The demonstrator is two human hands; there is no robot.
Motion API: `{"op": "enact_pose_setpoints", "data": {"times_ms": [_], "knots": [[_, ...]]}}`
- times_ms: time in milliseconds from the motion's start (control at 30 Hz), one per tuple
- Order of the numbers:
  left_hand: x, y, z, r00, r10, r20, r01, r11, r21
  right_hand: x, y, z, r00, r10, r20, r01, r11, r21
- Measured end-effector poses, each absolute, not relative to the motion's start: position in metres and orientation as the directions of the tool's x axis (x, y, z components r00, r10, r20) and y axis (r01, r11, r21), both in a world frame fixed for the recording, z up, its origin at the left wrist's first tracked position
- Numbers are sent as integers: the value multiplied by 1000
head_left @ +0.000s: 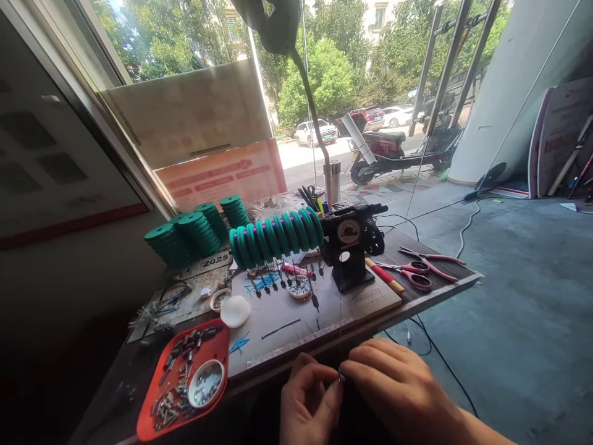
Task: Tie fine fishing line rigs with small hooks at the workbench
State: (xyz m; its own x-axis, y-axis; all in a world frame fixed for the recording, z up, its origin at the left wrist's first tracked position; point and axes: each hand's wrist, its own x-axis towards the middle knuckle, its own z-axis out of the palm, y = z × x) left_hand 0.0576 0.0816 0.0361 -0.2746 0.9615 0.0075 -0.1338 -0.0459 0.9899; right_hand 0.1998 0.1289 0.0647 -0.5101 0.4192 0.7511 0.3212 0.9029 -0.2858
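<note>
Near the bottom centre, my left hand and my right hand meet in front of the table edge. The fingertips of both pinch a tiny piece on a thin line; its exact shape is too small to tell. The line runs upward towards a black machine. Green spools with purple between them sit in a row on the machine's left side. Small dark weights hang below the spools. A white dish of small metal beads stands behind them.
A red tray with metal parts and a white bowl lies at left. Stacked green spools stand behind. Red-handled scissors, pliers and a red brush lie at right. A lamp arm rises at the back.
</note>
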Motion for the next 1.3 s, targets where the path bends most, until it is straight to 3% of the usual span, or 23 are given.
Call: {"op": "enact_pose_setpoints", "data": {"times_ms": [367, 433, 500, 600, 667, 733, 867, 1000, 1300], "knots": [[56, 83, 33, -302, 951, 72, 22, -68, 997, 197, 129, 62, -580, 339, 741, 252, 939, -233], [56, 83, 33, -330, 938, 104, 59, -90, 994, 197, 131, 60, -570, 405, 714, 230, 914, -335], [56, 84, 32, -353, 928, 121, 57, -108, 993, 197, 133, 58, -550, 567, 614, 208, 804, -556], [55, 84, 31, -354, 930, 96, 20, -94, 995, 198, 135, 56, -521, 802, 293, 154, 426, -892], [55, 83, 30, -344, 935, 80, 9, -82, 997, 197, 135, 54, -512, 849, 134, 85, 205, -975], [55, 84, 31, -341, 937, 75, -5, -82, 997, 194, 134, 53, -487, 870, 76, 14, 95, -995], [54, 84, 34, -319, 947, 29, -76, -55, 996, 189, 134, 54, -404, 911, 86, -3, 92, -996], [53, 85, 36, -261, 963, -68, -195, 16, 981, 190, 139, 61, -489, 870, 68, -42, 54, -998], [55, 86, 44, -266, 952, -148, -223, 88, 971, 193, 146, 68, -629, 777, 28, 4, 40, -999]]}}
